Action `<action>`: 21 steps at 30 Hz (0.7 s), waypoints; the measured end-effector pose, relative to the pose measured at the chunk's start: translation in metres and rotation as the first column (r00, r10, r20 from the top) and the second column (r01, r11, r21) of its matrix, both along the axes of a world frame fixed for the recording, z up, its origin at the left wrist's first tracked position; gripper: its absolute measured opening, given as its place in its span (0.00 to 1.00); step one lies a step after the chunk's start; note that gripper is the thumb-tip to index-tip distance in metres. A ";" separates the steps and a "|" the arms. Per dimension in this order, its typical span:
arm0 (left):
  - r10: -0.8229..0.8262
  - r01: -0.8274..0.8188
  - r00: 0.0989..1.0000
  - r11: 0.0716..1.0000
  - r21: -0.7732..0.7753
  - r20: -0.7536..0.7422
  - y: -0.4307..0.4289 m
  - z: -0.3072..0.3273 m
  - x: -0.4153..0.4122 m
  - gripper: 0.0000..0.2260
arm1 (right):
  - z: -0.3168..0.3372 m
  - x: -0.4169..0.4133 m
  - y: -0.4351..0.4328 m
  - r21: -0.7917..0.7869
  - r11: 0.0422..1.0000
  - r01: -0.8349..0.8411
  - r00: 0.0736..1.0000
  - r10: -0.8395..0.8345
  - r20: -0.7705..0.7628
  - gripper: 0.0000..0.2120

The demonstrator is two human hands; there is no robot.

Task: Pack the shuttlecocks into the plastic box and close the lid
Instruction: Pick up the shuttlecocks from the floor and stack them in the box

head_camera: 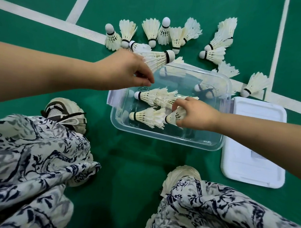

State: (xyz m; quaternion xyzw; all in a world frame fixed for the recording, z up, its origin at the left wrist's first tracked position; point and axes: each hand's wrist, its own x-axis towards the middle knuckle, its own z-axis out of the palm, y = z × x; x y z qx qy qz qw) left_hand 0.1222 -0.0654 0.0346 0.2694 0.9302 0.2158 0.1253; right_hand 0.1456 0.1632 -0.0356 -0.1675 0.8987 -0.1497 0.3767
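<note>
With the left hand (128, 70) pinching a shuttlecock (157, 58) by its skirt above the plastic box (162, 137) and the right hand (195, 114) gripping a second shuttlecock (173, 117) inside it, crowding may crush feathers.

Lid (255, 145) right of box (162, 134); shuttlecocks (152, 31) behind box.
</note>
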 end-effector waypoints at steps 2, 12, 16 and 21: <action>0.009 -0.009 1.000 1.000 -0.002 0.003 -0.001 0.000 0.000 0.07 | 0.000 -0.004 -0.003 -0.024 0.998 0.066 0.998 -0.065 0.019 0.19; 0.017 -0.017 1.000 1.000 0.006 0.021 -0.004 -0.001 0.001 0.07 | -0.036 0.004 -0.023 -0.174 0.840 0.513 0.795 -0.389 0.465 0.15; 0.020 -0.020 0.998 1.000 0.004 0.066 -0.003 -0.001 0.002 0.07 | -0.037 0.003 -0.022 -0.132 0.900 0.414 0.853 -0.334 0.401 0.18; 0.006 -0.003 0.990 1.000 -0.024 0.142 0.000 -0.004 0.006 0.08 | -0.017 0.003 -0.014 -0.030 0.996 0.083 0.981 -0.076 0.178 0.25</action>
